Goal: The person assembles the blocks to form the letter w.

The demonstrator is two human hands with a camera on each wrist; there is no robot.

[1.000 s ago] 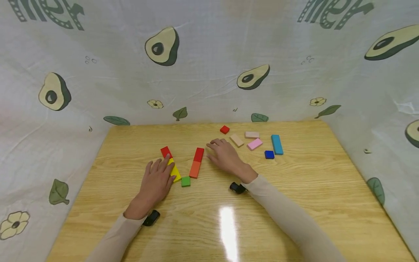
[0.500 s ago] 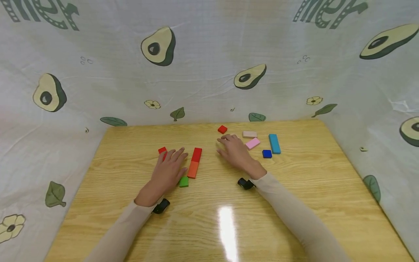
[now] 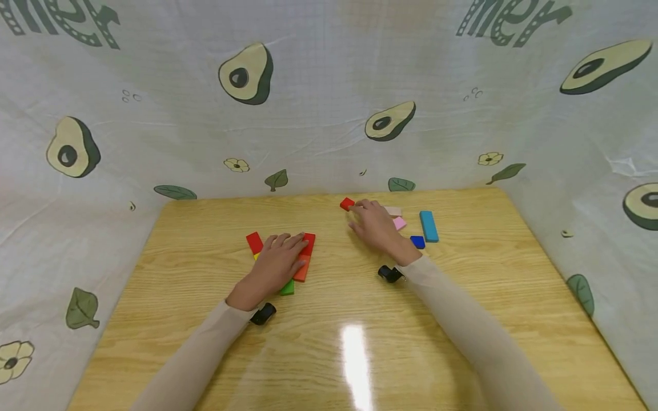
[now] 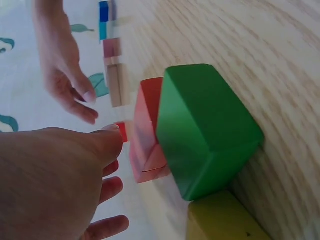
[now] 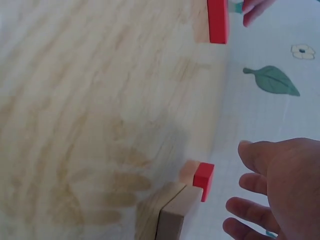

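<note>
In the head view my left hand [image 3: 277, 264] reaches over a red block [image 3: 309, 244] and an orange-red block [image 3: 302, 273] set end to end, fingertips right at them. Its palm overlaps a green block [image 3: 288, 287] and mostly hides a yellow block [image 3: 256, 257]. From the left wrist, the green block [image 4: 205, 115] looms close, and thumb and fingers are spread with nothing between them. My right hand [image 3: 379, 228] hovers with fingers loosely bent, fingertips next to a small red block [image 3: 346, 204]. Below that hand lies a tan block [image 5: 175, 217], seen from the right wrist.
Another red block [image 3: 254, 242] lies left of my left hand. Beyond my right hand are a pale pink block [image 3: 393, 211], a pink block [image 3: 400, 223], a dark blue block [image 3: 418, 242] and a long light blue block [image 3: 429, 226]. A patterned cloth [image 3: 319, 131] rises behind the wooden table [image 3: 319, 342].
My left hand has moved right, from the yellow block across to the red and orange-red pair. My right hand has moved right and away from me, toward the small red block, covering the tan one.
</note>
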